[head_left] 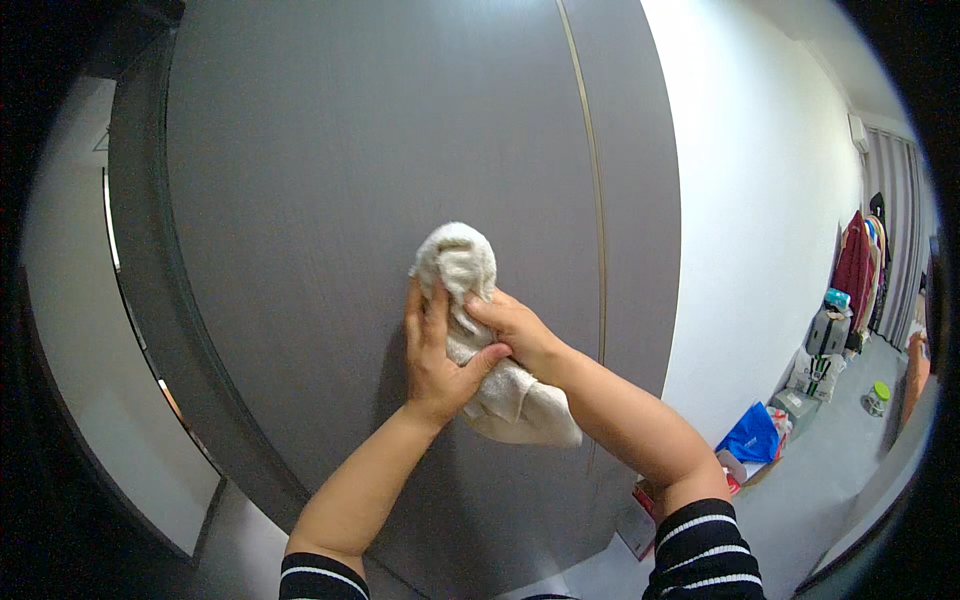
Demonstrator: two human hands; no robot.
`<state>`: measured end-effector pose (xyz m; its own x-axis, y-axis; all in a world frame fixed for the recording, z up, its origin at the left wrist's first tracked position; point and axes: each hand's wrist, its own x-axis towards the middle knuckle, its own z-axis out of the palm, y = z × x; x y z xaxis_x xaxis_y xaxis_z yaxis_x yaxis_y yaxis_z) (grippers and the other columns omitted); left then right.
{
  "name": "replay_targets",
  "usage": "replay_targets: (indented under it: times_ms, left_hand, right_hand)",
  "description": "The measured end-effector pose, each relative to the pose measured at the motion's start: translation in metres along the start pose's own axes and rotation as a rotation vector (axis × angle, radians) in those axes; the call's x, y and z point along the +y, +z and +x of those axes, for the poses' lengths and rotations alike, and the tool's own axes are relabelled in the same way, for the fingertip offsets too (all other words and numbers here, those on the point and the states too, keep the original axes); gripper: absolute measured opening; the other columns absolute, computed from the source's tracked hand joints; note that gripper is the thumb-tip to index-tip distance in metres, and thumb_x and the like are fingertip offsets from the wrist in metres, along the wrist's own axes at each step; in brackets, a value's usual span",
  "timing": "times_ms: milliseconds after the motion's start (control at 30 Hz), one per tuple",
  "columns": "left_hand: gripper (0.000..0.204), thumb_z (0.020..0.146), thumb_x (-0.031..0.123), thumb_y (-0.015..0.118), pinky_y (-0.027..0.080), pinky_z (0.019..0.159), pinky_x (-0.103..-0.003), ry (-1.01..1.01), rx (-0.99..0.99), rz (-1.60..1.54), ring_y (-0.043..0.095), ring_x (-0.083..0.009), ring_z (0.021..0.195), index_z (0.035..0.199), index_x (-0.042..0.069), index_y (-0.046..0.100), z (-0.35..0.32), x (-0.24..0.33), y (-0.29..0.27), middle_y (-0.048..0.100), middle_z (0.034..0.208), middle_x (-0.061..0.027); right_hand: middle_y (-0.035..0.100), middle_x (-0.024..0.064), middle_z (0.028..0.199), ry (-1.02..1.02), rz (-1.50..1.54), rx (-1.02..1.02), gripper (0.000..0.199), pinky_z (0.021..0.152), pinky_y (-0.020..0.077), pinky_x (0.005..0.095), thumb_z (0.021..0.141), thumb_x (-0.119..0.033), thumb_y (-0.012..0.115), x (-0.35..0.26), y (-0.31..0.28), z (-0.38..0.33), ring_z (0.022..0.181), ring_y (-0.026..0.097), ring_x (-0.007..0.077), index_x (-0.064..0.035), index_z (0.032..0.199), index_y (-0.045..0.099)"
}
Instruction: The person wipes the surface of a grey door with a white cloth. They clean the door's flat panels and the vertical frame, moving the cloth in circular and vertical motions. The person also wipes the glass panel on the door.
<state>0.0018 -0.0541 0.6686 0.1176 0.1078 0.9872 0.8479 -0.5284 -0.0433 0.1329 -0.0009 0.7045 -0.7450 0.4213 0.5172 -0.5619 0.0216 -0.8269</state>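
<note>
Fingers (428, 310) of both hands close around a cream cloth (480, 340) against the grey door (330, 200); press flat, wiping evenly toward its edges

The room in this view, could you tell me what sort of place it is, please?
Probably a home hallway or bedroom: both hands press a cloth against a tall grey wardrobe door, clothes hang farther along, and bags sit on the floor.

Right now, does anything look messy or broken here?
Nothing looks broken. Both hands, left hand and right hand, press a bunched white cloth on the grey door. Only the bags along the far wall look cluttered.
</note>
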Motion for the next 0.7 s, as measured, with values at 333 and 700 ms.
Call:
replay_targets:
  times_ms: [333,700]
  left_hand:
    - [0.049,0.087,0.009,0.06,0.045,0.095,-0.045,0.308,0.274,0.72,0.052,-0.0355,0.113,0.135,0.017,0.054,0.151,-0.084,-0.055,0.051,0.124,-0.0198]
    - [0.051,0.081,0.056,0.058,0.024,0.104,-0.067,0.773,-0.409,0.803,0.036,-0.0342,0.128,0.113,0.016,0.063,0.007,-0.069,0.034,0.049,0.127,-0.0082]
  right_hand:
    - [0.027,0.0212,0.148,-0.708,-1.596,0.348,0.066,0.111,0.0244,0.0534,0.089,-0.042,0.06,-0.012,-0.059,-0.005,0.137,0.025,0.0398,-0.0145,0.144,0.036]
    - [0.025,0.0124,0.154,-0.815,-1.937,0.579,0.055,0.116,0.0135,0.0483,0.094,-0.037,0.051,0.048,-0.192,-0.025,0.144,0.018,0.0311,-0.0168,0.144,0.038]
